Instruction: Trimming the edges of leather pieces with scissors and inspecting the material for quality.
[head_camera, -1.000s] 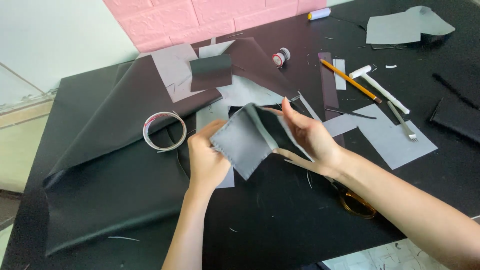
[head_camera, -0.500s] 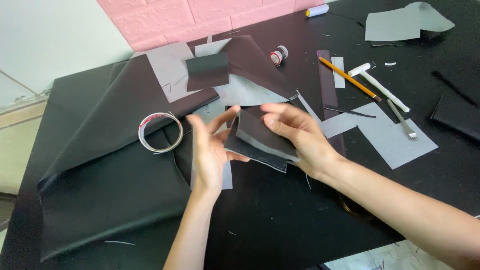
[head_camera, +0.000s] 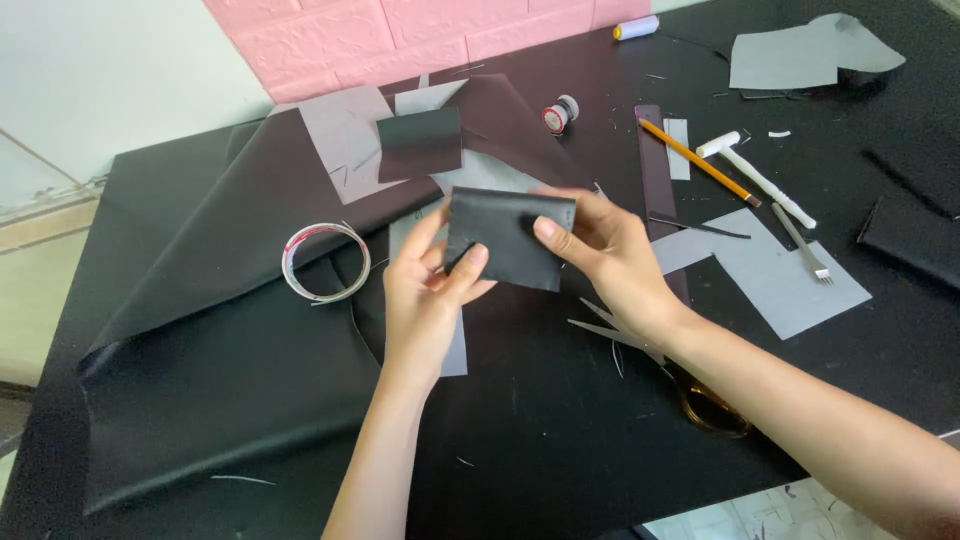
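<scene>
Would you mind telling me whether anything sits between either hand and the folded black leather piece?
Nothing visible does. The left hand and right hand both grip the folded black leather piece directly, above the black table.

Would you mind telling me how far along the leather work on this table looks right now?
Cutting looks partly done: grey offcuts and a small black rectangle lie on the table. In hand: left hand and right hand hold a black folded piece together. Seemingly left: the thread spool, pronged punch and tape roll lie untouched.
</scene>
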